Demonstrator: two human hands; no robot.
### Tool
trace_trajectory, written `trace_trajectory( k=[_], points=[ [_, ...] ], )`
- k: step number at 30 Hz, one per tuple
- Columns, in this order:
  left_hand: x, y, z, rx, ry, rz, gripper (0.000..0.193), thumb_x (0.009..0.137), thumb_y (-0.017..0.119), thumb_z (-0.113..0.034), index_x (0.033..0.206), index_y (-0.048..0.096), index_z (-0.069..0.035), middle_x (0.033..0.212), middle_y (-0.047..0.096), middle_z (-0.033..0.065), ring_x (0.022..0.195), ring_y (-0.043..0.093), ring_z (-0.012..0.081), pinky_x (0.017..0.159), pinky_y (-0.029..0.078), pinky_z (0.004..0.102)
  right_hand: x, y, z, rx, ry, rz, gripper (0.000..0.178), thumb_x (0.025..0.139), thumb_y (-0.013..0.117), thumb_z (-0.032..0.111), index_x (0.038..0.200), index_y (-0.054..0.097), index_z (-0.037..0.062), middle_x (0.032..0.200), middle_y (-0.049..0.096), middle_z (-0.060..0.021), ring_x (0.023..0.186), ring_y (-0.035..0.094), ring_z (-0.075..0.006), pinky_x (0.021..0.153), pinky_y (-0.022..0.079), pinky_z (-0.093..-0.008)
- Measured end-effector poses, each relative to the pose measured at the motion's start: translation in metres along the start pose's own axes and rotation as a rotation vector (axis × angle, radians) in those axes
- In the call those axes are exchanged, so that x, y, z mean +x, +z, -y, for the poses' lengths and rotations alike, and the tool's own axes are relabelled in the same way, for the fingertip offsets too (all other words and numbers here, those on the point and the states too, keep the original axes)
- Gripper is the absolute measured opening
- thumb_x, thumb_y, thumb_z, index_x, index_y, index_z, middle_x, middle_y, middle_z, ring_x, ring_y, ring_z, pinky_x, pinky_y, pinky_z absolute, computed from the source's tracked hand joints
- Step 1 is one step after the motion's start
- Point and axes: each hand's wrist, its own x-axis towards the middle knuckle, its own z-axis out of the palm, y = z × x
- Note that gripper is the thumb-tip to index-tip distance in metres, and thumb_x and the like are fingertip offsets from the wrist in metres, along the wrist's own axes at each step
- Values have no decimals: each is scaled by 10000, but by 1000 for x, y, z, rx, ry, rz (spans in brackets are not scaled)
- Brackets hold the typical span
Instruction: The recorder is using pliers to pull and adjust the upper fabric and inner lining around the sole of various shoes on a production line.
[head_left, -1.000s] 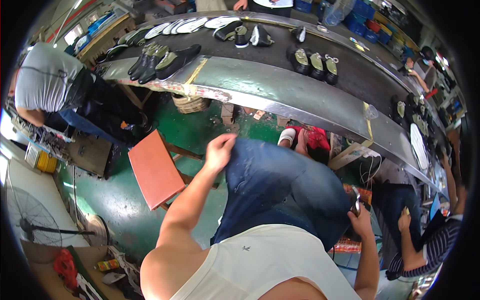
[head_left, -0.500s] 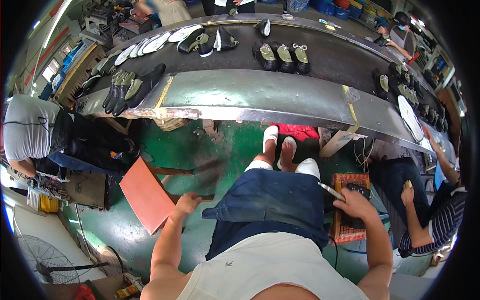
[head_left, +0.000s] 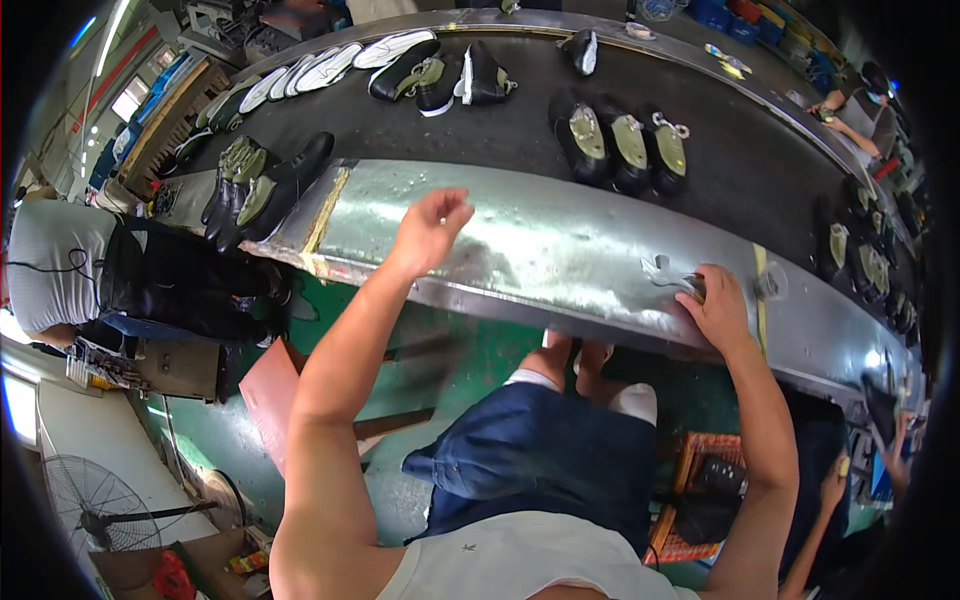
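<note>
Bench: a dark top [head_left: 500, 140] is edged by a broad metal ledge [head_left: 570, 215], crossed by 2 yellow strips.
Co-worker: a person in a grey shirt [head_left: 62, 250] is seen at the far left.
Apron: dark blue cloth [head_left: 540, 440] is worn below the bench's near edge.
Stool: a reddish panel [head_left: 268, 400] is partly hidden by the left forearm.
Basket: black items are held in an orange basket [head_left: 712, 441].
Shoes: 3 black-and-green shoes [head_left: 628, 145] are lined up beyond the ledge.
Left hand [head_left: 432, 232]: held over the ledge, loosely curled, its grip released.
Right hand [head_left: 718, 305]: thumb and fingers are closed around a silver tool.
Silver tool [head_left: 686, 284]: positioned over the ledge, left of the right-hand yellow strip; whether the metal is touched cannot be told.
</note>
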Motion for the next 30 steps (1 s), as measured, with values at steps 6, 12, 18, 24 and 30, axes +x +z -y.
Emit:
trace_trajectory(
  k=[6,12,18,24,30],
  points=[
    [183,-16,36,11,-135,-395,600,893,733,-321,1317,557,67,1212,650,160,1102,618,232,950,488,352,44,28,-24,82,-33,-12,460,810,777,294,1109,547,31,1028,623,-179,947,579,-392,863,457,-481],
    [296,-14,62,58,-315,-684,888,805,781,-437,1413,438,111,1403,533,279,1316,524,358,1068,425,399,47,20,-24,141,-15,30,477,734,823,188,1088,542,37,968,606,-172,876,569,-382,777,463,-474],
    [359,-16,85,20,-153,-686,870,656,912,-307,1342,528,67,1294,633,194,1172,624,288,1020,473,373,54,19,-27,199,-16,60,538,626,854,124,1051,538,28,906,583,-150,767,559,-331,701,450,-456],
    [381,-63,99,-110,-338,-602,719,854,743,-514,1345,577,-16,1288,635,172,1104,655,364,894,544,434,63,19,-32,208,-33,56,533,621,848,155,1040,542,32,878,584,-141,756,566,-335,703,452,-452],
    [355,-102,121,-826,-483,-497,675,1011,414,-600,1380,523,-47,1297,590,226,1095,632,494,669,583,332,67,18,-32,205,-23,75,531,615,845,145,1033,536,34,917,612,-148,793,587,-347,735,460,-457]
  ],
)
